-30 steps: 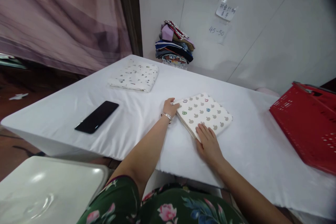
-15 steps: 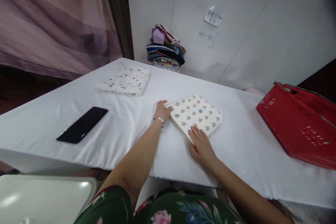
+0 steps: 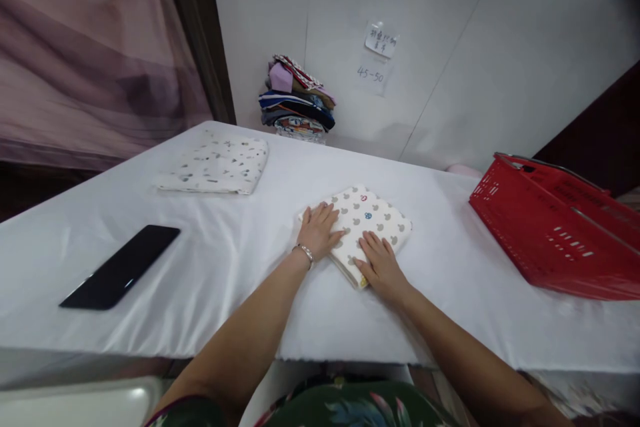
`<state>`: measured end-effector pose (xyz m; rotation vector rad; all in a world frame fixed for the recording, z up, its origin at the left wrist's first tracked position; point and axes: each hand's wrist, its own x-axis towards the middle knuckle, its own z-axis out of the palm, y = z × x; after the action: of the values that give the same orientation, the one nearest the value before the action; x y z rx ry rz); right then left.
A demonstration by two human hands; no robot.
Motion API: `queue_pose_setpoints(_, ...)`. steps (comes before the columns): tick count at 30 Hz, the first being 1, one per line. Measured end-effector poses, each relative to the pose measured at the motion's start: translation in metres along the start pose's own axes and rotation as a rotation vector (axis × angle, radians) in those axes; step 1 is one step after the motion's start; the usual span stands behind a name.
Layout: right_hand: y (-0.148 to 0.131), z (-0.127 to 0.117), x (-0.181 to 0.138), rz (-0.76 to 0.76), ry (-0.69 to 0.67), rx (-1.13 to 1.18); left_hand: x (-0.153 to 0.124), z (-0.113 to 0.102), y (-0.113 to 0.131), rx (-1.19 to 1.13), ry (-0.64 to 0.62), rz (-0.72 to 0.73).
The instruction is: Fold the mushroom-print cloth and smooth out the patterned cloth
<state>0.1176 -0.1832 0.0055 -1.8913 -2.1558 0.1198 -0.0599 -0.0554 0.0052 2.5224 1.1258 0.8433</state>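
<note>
A folded white cloth (image 3: 380,213) with grey apple-like prints and a few coloured ones lies on the white-covered table (image 3: 330,320) in front of me. On its left part my left hand (image 3: 319,230) rests flat, fingers spread, with a silver bracelet at the wrist. My right hand (image 3: 383,267) presses flat on the near right part of the same cloth, fingers stretched out. Farther left lies a second folded white cloth (image 3: 220,163) with small dark and grey prints, apart from both hands.
A black phone-like slab (image 3: 123,267) lies at the left. The red plastic basket (image 3: 555,233) stands on the right. Behind the table is a stack of folded fabrics (image 3: 297,97) against the wall, with paper signs (image 3: 381,40). A white stool-like surface (image 3: 80,407) is at lower left.
My left hand has moved from the cloth's left edge onto its top and now lies flat. My right hand still rests on the cloth. The view has shifted slightly.
</note>
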Motion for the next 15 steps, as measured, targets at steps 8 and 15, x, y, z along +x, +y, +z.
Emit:
queue_pose_setpoints(8, 0.051, -0.017, 0.027, 0.179, 0.057, -0.064, 0.001, 0.012, -0.012, 0.092, -0.174, -0.053)
queue_pose_setpoints(15, 0.106, -0.012, 0.032, 0.364, 0.094, -0.073, 0.001, 0.007, -0.007, 0.107, -0.226, -0.09)
